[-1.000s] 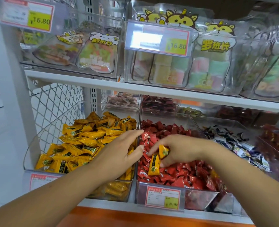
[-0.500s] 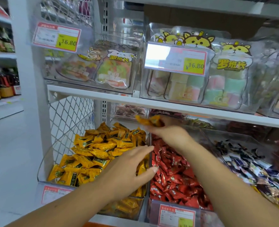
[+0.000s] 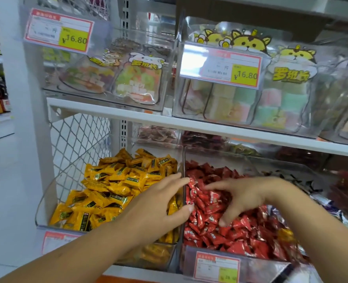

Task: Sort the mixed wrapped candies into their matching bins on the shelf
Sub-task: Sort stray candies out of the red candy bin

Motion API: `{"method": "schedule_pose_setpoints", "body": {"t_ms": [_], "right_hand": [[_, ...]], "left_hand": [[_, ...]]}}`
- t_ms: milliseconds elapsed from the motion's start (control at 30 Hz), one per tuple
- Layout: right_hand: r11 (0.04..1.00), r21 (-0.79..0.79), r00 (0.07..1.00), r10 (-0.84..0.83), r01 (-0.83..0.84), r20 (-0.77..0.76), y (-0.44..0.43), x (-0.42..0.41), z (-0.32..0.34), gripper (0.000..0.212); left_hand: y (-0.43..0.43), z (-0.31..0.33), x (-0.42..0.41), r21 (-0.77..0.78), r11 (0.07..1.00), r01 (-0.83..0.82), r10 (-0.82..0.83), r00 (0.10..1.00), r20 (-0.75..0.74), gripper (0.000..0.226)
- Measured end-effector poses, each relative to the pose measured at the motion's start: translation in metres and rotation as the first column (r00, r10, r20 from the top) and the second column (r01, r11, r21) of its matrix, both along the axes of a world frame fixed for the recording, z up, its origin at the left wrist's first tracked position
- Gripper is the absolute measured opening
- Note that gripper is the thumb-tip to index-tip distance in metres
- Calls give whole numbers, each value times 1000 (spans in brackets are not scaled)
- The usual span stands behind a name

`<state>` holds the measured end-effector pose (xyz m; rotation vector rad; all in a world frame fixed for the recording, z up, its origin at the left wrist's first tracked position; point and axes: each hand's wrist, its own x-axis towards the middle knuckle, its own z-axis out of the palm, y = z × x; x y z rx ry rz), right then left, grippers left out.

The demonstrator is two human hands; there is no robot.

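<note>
Far left of L hand: yellow candies [image 3: 111, 184] heaped in a clear bin [image 3: 40, 201], pile running under the palm. L hand [image 3: 158, 203] sits over that bin's right edge, palm down, fingers straight & spread, holding nothing; fingertips reach the divider, thumb tip on the red side. Btwn & under both hands: red candies [image 3: 240, 231] in the next bin [image 3: 216, 158]. R hand [image 3: 244, 197] is just right of L, not touching it, fingers splayed & loosely bent, tips on red wrappers; blurred, no candy seen in its grip. Right of R wrist: dark-&-white candies [image 3: 287, 176]. Below R hand: price tag [image 3: 217, 266].
</note>
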<state>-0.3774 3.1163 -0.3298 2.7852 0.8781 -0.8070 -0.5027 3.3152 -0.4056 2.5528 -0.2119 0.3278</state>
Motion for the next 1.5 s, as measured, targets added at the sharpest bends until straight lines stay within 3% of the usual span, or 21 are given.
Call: {"method": "schedule_pose_setpoints", "body": {"t_ms": [100, 167, 267, 367, 433, 533, 600, 633, 700, 800, 900, 1000, 1133, 1267, 1367, 1433, 1500], "right_hand": [[983, -151, 988, 120, -105, 98, 12, -16, -31, 122], [992, -64, 967, 119, -107, 227, 21, -17, -48, 122], [979, 173, 904, 21, -104, 427, 25, -5, -68, 98], [957, 282, 840, -101, -64, 533, 20, 18, -69, 75], [940, 340, 868, -152, -20, 473, 11, 31, -57, 72], [895, 437, 980, -158, 90, 121, -6, 34, -21, 65], [861, 501, 978, -168, 85, 123, -18, 35, 2, 45], [871, 485, 960, -194, 75, 200, -25, 37, 12, 35], [960, 269, 921, -178, 84, 347, -33, 34, 23, 32], [990, -85, 955, -80, 109, 286, -22, 21, 4, 76], [988, -131, 981, -60, 85, 183, 1, 12, -30, 104], [997, 15, 979, -83, 82, 186, -2, 20, -43, 103], [936, 333, 974, -172, 116, 144, -13, 23, -43, 70], [661, 729, 955, -295, 181, 30, -14, 23, -29, 48], [368, 842, 919, -168, 394, -357, -21, 19, -15, 58], [375, 835, 915, -132, 402, -381, -29, 19, -9, 51], [491, 821, 953, -225, 291, -203, -34, 21, -4, 35]], "left_hand": [[-1, 3, 4, 21, 1000, 6, -6, 1000, 3, 63], [-3, 5, 6, 30, 1000, 2, -2, 1000, 10, 63], [-6, 5, 7, 11, 1000, 6, -6, 1000, 10, 60], [-5, 2, 6, 4, 1000, 13, -13, 1000, 11, 60], [-4, 0, 5, 6, 1000, 19, -19, 1000, 17, 59], [-3, -2, 3, 3, 1000, 21, -21, 1000, 12, 59], [-1, -2, 3, -4, 1000, 23, -23, 1000, 11, 59], [-1, -3, 4, -10, 1000, 25, -25, 1000, 13, 58], [-2, -2, 6, -16, 999, 29, -29, 999, 20, 58], [-3, -2, 7, -17, 999, 32, -31, 999, 35, 58], [-3, -2, 7, -16, 999, 31, -30, 999, 36, 57], [-3, -4, 6, -7, 999, 32, -32, 999, 39, 59], [-2, -3, 3, -11, 1000, 24, -24, 999, 38, 57], [-6, 2, 2, 5, 1000, -8, 8, 1000, 14, 56], [-6, 1, 3, -3, 1000, -6, 6, 1000, 19, 57], [-6, 0, 3, -8, 1000, 3, -3, 1000, 24, 57], [-5, -1, 3, -4, 1000, -2, 2, 1000, 21, 58]]}}
